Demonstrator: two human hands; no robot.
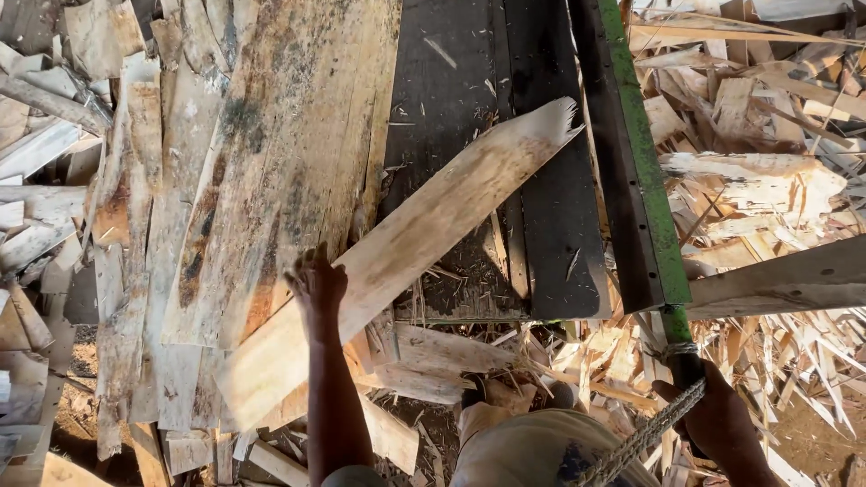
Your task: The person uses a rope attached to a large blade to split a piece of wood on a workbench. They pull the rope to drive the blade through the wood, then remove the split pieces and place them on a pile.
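Currently, L hand [317,287] lies palm-down, fingers spread flat, on a long pale veneer strip [397,257]; not gripping it. Strip runs diagonally from the lower-left scrap pile up to the dark machine bed [559,207], w/ its splintered end over the bed's upper middle. Strip's lower end overlaps stacked stained veneer sheets [271,162] along the bed's left edge.

R hand [722,419] is closed around a green-painted lever [645,171] near its lower end, at the frame's bottom right. A twisted rope [645,437] wraps the lever just above the hand and trails down-left across the person's trouser leg [532,446].

Lever runs along the bed's right edge. Beyond it, right side: loose heap of broken veneer offcuts [758,180]. More offcuts [36,180] cover the floor at far left.
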